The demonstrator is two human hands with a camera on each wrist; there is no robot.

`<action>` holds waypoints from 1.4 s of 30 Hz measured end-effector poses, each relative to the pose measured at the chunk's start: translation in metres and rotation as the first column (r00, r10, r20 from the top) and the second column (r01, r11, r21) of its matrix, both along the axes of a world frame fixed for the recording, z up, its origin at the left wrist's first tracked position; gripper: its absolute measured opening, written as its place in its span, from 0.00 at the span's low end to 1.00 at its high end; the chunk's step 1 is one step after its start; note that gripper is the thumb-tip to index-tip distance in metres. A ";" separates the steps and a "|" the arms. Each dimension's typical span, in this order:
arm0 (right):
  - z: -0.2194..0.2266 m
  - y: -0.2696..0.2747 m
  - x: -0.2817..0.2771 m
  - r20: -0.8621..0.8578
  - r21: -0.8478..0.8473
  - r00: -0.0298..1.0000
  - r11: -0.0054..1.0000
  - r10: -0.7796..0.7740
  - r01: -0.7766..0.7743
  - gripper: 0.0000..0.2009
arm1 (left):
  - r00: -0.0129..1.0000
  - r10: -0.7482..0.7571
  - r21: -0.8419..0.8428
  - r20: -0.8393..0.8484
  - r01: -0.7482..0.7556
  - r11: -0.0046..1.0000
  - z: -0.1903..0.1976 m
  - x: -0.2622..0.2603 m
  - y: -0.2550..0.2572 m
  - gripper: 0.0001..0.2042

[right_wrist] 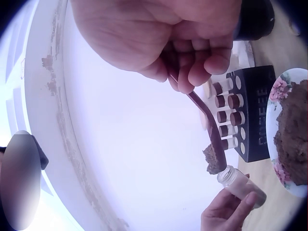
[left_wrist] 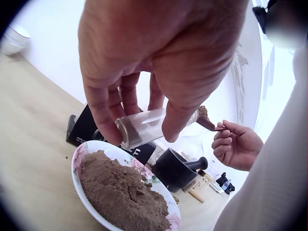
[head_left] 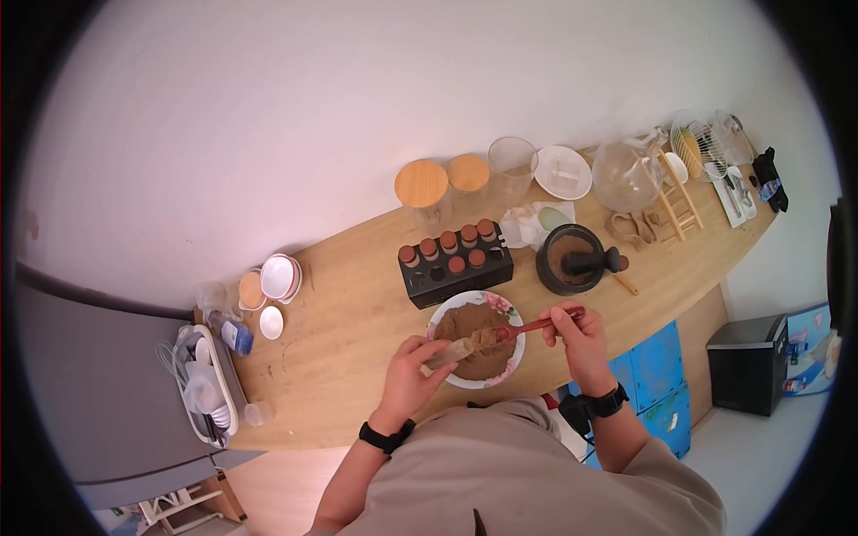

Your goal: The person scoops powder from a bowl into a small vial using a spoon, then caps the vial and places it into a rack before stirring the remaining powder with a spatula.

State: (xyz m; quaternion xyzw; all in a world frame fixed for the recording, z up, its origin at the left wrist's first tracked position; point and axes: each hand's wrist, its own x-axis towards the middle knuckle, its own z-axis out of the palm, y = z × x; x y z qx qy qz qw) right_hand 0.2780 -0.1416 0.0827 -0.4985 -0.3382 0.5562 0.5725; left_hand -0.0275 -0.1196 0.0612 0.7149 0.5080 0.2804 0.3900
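My left hand point(head_left: 408, 379) pinches a small clear glass vial point(left_wrist: 143, 126) between thumb and fingers, tilted over a plate. A little brown powder shows inside it. In my right hand point(head_left: 577, 344) is the handle of a reddish-brown spoon point(right_wrist: 208, 113). The spoon's bowl, heaped with brown powder point(right_wrist: 211, 160), sits right at the vial's mouth. Below both hands, a flower-rimmed white plate point(left_wrist: 78, 179) bears a large mound of brown powder point(left_wrist: 120, 192). Just behind the plate stands a black rack point(head_left: 458, 277) with several brown-capped vials.
A black mortar with pestle point(head_left: 548, 279) stands right of the rack. Wooden-lidded jars point(head_left: 422, 185) and a white oval plate point(head_left: 576, 190) line the wall. Small white bowls point(head_left: 271, 322) and a dish basket point(head_left: 234, 406) are at the left. A glass vessel point(head_left: 626, 179) stands at the right.
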 end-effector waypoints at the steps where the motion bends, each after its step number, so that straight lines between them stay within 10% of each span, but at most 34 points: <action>1: 0.001 0.000 0.000 -0.002 -0.003 1.000 1.000 0.000 0.000 0.10 | 1.000 -0.005 0.009 -0.009 0.005 1.000 0.000 0.001 0.001 0.20; 42: 0.027 0.002 -0.026 0.461 0.102 0.880 0.978 0.117 -0.183 0.04 | 0.952 0.011 0.227 -0.307 0.062 0.972 0.013 0.004 0.006 0.17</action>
